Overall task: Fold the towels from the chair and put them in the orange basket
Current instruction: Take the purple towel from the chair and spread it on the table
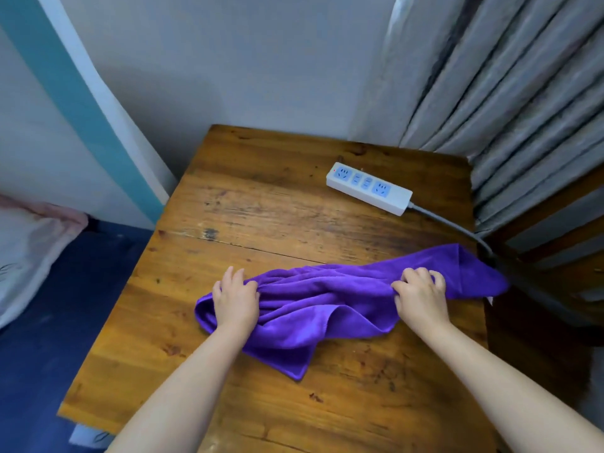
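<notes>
Looking from the head view: a person is standing at a wooden table (261, 197) and is spreading one purple towel (327, 305) on it.
Towel place: it is lying bunched on the near half of the table, its right end reaching over the table edge.
Long axis: it is running left to right, straight across in front of the person.
Left hand (235, 299): it is lying on the left end, fingers gathering the cloth there.
Right hand (420, 297): it is pinching a fold near the right end with curled fingers.
Hands and towel: both are sitting equally near, one at each end, so pulling apart should flatten it.
Other things: a power strip (369, 188) is lying well behind, near the curtain (523, 109).
Basket: it is not showing here.
</notes>
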`<action>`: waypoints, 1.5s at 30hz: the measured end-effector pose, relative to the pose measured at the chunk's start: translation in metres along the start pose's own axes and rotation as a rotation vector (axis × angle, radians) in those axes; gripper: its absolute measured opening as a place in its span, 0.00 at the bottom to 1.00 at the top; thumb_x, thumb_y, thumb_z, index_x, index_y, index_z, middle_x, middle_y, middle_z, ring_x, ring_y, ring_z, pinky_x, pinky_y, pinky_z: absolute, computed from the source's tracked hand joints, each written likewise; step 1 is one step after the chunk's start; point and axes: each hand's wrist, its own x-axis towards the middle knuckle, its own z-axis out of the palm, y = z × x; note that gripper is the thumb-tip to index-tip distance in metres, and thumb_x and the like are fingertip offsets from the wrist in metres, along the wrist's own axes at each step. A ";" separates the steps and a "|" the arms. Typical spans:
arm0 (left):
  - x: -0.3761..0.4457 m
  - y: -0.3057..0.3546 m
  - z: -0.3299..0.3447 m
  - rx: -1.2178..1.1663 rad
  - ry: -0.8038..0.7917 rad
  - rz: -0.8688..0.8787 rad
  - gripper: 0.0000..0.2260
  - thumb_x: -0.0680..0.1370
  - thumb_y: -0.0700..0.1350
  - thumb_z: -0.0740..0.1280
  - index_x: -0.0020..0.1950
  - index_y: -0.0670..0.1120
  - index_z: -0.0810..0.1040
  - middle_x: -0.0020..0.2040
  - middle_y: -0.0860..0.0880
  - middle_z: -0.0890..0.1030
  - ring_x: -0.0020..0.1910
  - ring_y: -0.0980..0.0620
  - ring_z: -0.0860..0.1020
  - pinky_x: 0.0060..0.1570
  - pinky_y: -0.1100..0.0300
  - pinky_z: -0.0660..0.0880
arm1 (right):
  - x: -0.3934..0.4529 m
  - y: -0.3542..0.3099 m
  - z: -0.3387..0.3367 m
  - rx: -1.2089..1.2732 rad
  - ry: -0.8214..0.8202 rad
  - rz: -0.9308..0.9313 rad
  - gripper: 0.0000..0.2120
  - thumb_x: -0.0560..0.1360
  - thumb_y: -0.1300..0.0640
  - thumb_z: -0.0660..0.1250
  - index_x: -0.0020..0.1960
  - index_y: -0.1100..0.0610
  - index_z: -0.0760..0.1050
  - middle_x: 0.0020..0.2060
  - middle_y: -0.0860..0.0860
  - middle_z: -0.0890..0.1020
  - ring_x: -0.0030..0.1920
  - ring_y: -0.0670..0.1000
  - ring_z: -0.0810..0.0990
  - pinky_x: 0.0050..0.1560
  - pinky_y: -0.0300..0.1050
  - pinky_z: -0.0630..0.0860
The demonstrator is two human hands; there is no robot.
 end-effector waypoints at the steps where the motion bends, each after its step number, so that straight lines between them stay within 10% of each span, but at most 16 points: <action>1: 0.002 -0.002 -0.001 -0.041 0.007 0.006 0.14 0.80 0.46 0.58 0.62 0.45 0.76 0.74 0.45 0.63 0.76 0.47 0.53 0.71 0.51 0.54 | 0.003 -0.002 -0.004 0.020 0.061 -0.001 0.11 0.48 0.68 0.79 0.25 0.60 0.79 0.26 0.55 0.77 0.29 0.59 0.79 0.40 0.59 0.77; 6: 0.005 -0.031 -0.019 -0.288 0.060 -0.004 0.13 0.79 0.41 0.59 0.59 0.38 0.78 0.69 0.42 0.71 0.71 0.45 0.64 0.69 0.53 0.61 | 0.032 -0.036 -0.055 0.270 0.440 -0.027 0.15 0.64 0.60 0.54 0.31 0.59 0.80 0.29 0.54 0.78 0.38 0.54 0.75 0.50 0.47 0.65; 10: 0.003 -0.090 -0.042 -0.404 -0.007 -0.078 0.13 0.78 0.38 0.58 0.54 0.33 0.79 0.60 0.38 0.77 0.61 0.41 0.72 0.62 0.54 0.67 | 0.068 -0.098 -0.091 0.336 0.600 -0.082 0.09 0.63 0.62 0.62 0.34 0.59 0.81 0.31 0.55 0.78 0.41 0.51 0.71 0.47 0.45 0.59; 13: 0.000 -0.139 -0.057 -0.403 -0.022 -0.186 0.11 0.77 0.38 0.58 0.38 0.38 0.75 0.48 0.35 0.79 0.52 0.38 0.75 0.47 0.53 0.68 | 0.084 -0.141 -0.080 0.285 0.234 -0.079 0.14 0.69 0.61 0.64 0.54 0.58 0.79 0.48 0.58 0.80 0.54 0.58 0.76 0.58 0.54 0.65; 16: 0.001 -0.177 -0.061 -0.334 -0.087 -0.272 0.10 0.79 0.41 0.59 0.51 0.37 0.77 0.57 0.36 0.78 0.59 0.38 0.74 0.55 0.52 0.70 | 0.074 -0.165 -0.054 0.276 -0.216 0.007 0.23 0.74 0.56 0.64 0.68 0.57 0.67 0.63 0.56 0.72 0.66 0.58 0.68 0.64 0.52 0.65; 22: -0.004 -0.188 -0.038 -0.228 -0.096 0.059 0.18 0.73 0.40 0.68 0.62 0.38 0.75 0.61 0.38 0.76 0.63 0.39 0.73 0.62 0.49 0.69 | -0.003 -0.168 0.003 0.247 -0.036 -0.102 0.14 0.56 0.68 0.74 0.41 0.60 0.82 0.37 0.59 0.82 0.38 0.62 0.83 0.35 0.55 0.79; 28: -0.009 -0.178 -0.024 -0.236 -0.050 -0.019 0.24 0.76 0.45 0.65 0.70 0.40 0.65 0.71 0.40 0.65 0.71 0.41 0.61 0.68 0.50 0.62 | -0.053 -0.159 0.022 -0.020 -0.095 -0.280 0.31 0.42 0.69 0.75 0.45 0.54 0.84 0.46 0.61 0.83 0.46 0.61 0.83 0.43 0.57 0.79; 34: -0.002 -0.190 -0.014 -0.166 -0.094 -0.154 0.20 0.78 0.46 0.63 0.68 0.41 0.69 0.71 0.42 0.66 0.71 0.42 0.61 0.68 0.50 0.61 | -0.063 -0.161 0.035 -0.053 0.002 -0.328 0.17 0.63 0.59 0.55 0.32 0.51 0.83 0.45 0.56 0.85 0.53 0.57 0.72 0.55 0.57 0.65; 39: 0.006 -0.192 -0.018 -0.112 -0.116 -0.115 0.13 0.77 0.40 0.60 0.62 0.44 0.74 0.59 0.43 0.76 0.61 0.42 0.72 0.60 0.52 0.66 | -0.059 -0.161 0.031 -0.045 0.031 -0.345 0.10 0.59 0.65 0.66 0.35 0.55 0.82 0.43 0.55 0.85 0.45 0.57 0.85 0.54 0.54 0.72; 42: 0.003 -0.193 -0.021 -0.138 -0.106 -0.098 0.13 0.77 0.40 0.60 0.61 0.44 0.73 0.58 0.44 0.77 0.61 0.43 0.73 0.59 0.52 0.67 | -0.054 -0.159 0.029 -0.044 -0.034 -0.231 0.30 0.42 0.69 0.79 0.43 0.54 0.84 0.47 0.58 0.85 0.47 0.60 0.84 0.45 0.58 0.79; 45: -0.006 -0.196 -0.021 -0.117 -0.090 -0.007 0.15 0.77 0.44 0.63 0.64 0.43 0.72 0.61 0.43 0.75 0.63 0.43 0.71 0.60 0.51 0.67 | -0.045 -0.162 0.023 -0.082 -0.016 -0.270 0.21 0.51 0.66 0.76 0.42 0.51 0.85 0.49 0.58 0.85 0.47 0.61 0.84 0.43 0.61 0.79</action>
